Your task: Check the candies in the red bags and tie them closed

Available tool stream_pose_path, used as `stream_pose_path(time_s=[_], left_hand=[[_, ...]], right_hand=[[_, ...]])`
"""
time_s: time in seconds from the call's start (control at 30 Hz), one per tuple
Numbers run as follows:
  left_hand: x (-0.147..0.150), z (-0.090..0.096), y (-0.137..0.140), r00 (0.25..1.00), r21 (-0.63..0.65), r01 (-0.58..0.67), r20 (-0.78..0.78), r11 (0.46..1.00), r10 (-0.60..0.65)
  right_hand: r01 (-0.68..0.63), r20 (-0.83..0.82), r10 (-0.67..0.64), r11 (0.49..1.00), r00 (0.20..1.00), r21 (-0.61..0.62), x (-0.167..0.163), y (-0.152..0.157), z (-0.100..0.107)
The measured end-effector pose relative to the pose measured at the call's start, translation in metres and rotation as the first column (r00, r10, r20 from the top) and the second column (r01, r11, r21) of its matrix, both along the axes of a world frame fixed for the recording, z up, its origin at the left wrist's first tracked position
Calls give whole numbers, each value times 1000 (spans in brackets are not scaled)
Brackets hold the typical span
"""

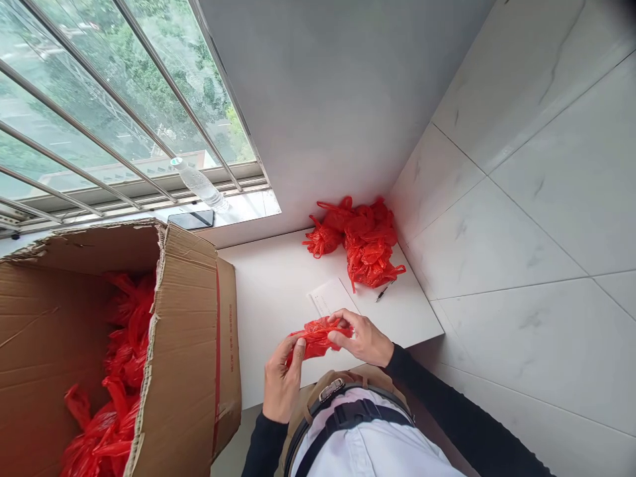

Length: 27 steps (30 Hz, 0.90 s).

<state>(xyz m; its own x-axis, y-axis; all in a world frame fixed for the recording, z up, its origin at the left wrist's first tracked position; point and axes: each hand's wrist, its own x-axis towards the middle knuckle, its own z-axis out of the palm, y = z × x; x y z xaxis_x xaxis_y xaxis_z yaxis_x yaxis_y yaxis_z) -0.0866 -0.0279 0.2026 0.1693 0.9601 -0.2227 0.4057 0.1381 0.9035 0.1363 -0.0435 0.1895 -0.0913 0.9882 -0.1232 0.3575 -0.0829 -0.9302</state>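
A crumpled red plastic bag (317, 336) is stretched between both hands, just above the near edge of the white table (268, 298). My left hand (284, 377) grips its left end, thumb on top and fingers behind. At the other end, my right hand (365, 338) pinches the bag between thumb and fingers. Whether anything lies inside the bag cannot be made out. Beyond the hands, a paper notepad (332, 298) lies on the table, with a pen (383, 291) to its right. Several tied red plastic bags (368, 232) are heaped at the back right.
An open cardboard box (191, 344) at the left holds more red bags (122, 358). On the windowsill stand a clear water bottle (201, 185) and, lying flat, a phone (191, 219). A barred window, a grey wall (318, 99) and a tiled wall (521, 232) enclose the table.
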Motion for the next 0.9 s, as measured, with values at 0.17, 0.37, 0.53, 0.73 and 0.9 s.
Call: stream_pose_path(time_s=[0.17,0.37,0.53,0.73,0.9], left_hand=[[-11,0,1,985,19,-142,-100,990,143],[-14,-2,-1,964,86,-113,-230,990,130],[-6,-7,-2,965,104,-118,-222,988,138],[-15,-5,1,946,174,-250,-169,953,279],[-17,-6,0,932,54,-353,-66,934,357]], right_hand=[[58,4,-58,998,998,14,1,4,0],[117,-42,-118,993,992,-24,2,8,7],[154,-21,-156,985,988,-71,0,6,3],[188,-3,-190,975,982,-117,17,-5,-12],[105,-16,-109,982,994,-155,13,-11,-11]])
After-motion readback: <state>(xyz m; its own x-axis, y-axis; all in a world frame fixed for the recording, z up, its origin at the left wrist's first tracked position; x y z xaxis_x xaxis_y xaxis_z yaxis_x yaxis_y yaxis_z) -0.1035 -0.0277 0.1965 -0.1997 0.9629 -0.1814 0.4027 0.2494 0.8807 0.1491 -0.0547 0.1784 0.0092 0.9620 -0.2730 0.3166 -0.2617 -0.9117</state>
